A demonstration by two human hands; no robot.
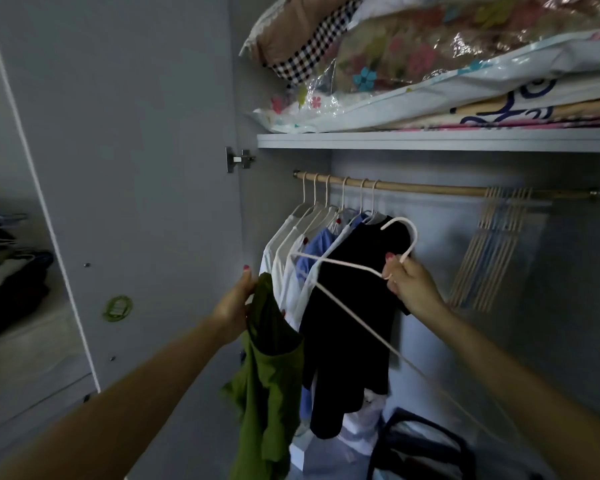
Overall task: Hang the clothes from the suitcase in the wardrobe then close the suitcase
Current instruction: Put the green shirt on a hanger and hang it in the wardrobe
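A green garment (267, 372) is gripped at its upper edge by the left hand (234, 306), lower centre of the frame, and hangs free below the fingers. A white hanger (343, 268) is pinched at the base of its hook by the right hand (407, 282), right of centre, and is held tilted in front of a black garment (357, 306). The green garment is not yet on the hanger. The suitcase is not in view.

Possible faults, as judged:
- The green garment may be dropped or bunched, since it is held by one edge only while the hanger has to be fed into the neck opening.
- The long hanger arm, which runs toward the lower right, may snag the black garment or the hung shirts (291, 244) just behind it.
- A neighbouring hanger may be knocked off the wooden rail (430, 188) when the hook is raised, as the left end of the rail is crowded; free rail is seen between the hung clothes and the spare hangers (489, 251).

No readable writing or brand is seen. A green round sticker (118, 308) on the wardrobe door (125, 133) is too blurred to read, and the bedding bags (465, 64) on the shelf (430, 140) carry patterns only.
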